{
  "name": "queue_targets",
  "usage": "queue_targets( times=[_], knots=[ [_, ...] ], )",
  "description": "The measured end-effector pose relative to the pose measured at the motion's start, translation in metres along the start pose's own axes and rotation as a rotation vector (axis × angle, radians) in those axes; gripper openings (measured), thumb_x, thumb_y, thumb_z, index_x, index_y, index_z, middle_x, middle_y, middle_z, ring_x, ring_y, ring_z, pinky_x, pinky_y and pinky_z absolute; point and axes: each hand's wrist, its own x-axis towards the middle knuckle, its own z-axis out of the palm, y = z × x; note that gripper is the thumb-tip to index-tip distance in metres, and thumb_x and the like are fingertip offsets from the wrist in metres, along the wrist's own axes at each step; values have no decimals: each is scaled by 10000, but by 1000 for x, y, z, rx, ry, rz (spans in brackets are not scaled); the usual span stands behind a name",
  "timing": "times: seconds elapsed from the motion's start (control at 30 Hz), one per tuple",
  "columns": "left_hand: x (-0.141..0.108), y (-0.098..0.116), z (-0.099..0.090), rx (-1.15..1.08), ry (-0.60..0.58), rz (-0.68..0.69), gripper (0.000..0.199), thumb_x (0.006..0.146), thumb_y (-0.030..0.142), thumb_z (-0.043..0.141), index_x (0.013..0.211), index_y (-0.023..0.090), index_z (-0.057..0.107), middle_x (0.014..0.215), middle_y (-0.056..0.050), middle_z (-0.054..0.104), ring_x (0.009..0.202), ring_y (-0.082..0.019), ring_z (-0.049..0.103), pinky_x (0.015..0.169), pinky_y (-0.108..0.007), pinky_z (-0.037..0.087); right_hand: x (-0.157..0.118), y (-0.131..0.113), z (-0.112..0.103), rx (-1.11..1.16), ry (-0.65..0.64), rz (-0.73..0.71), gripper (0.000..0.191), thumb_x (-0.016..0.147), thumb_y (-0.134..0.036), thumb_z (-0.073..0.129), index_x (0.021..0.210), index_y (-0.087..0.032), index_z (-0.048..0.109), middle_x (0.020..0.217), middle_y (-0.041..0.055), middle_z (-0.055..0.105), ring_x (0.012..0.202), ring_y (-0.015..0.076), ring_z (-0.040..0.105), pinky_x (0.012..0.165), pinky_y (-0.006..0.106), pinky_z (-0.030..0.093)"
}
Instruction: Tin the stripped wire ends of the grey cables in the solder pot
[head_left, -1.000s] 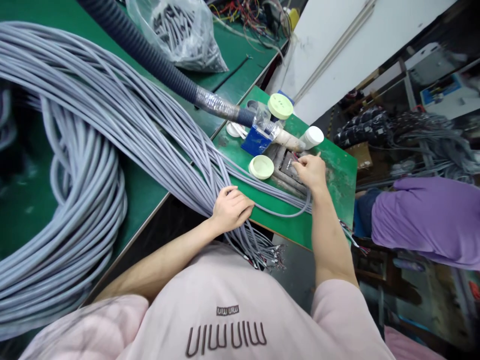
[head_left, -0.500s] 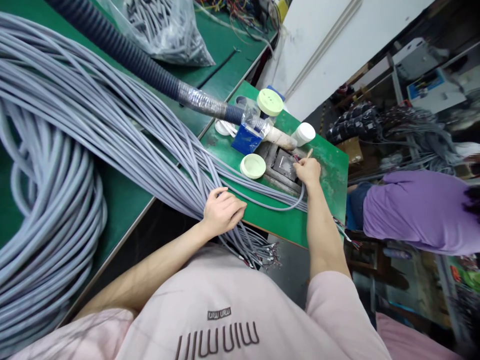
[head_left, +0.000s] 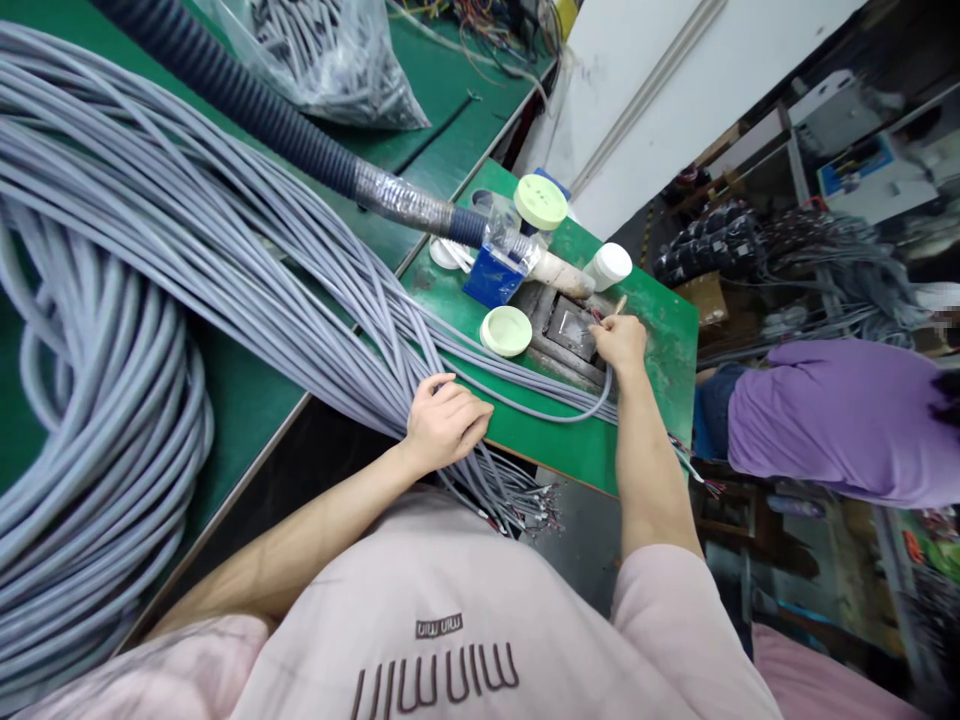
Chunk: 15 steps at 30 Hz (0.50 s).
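Observation:
My right hand [head_left: 622, 342] pinches a grey cable [head_left: 574, 417] near its end, over the dark square pot [head_left: 571, 328] set in the small green table. Thin coloured wires show just past my fingertips. That cable bends down from my fingers and runs left to the bundle. My left hand [head_left: 448, 425] lies palm down over the large bundle of grey cables [head_left: 322, 330], fingers curled around some of them; its palm side is hidden. Below it, the stripped cable ends [head_left: 532, 510] hang beside the table edge.
A dark ribbed hose [head_left: 300, 150] ends in a nozzle beside the pot, by a blue box [head_left: 495, 277]. Round about stand a pale green dish [head_left: 506, 331], a green-lidded tub [head_left: 540, 202] and a white cup [head_left: 611, 263]. A co-worker in purple [head_left: 832, 420] is at the right.
My right hand has shifted very slightly to the right with the cable. My left hand and the cable bundle look the same.

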Motion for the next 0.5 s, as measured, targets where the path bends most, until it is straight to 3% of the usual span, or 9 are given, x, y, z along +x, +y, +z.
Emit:
queue_targets(
  times=[0.5],
  knots=[
    [1,0,0,21,36,39,100,807,163,592,866,237,623,719,42,711,705,-136,631,933,-398,393,-1,0,10,24,-17,20,216,771,-305,564,814,-183,737,879,130,725,862,279,648,748,342,446]
  ],
)
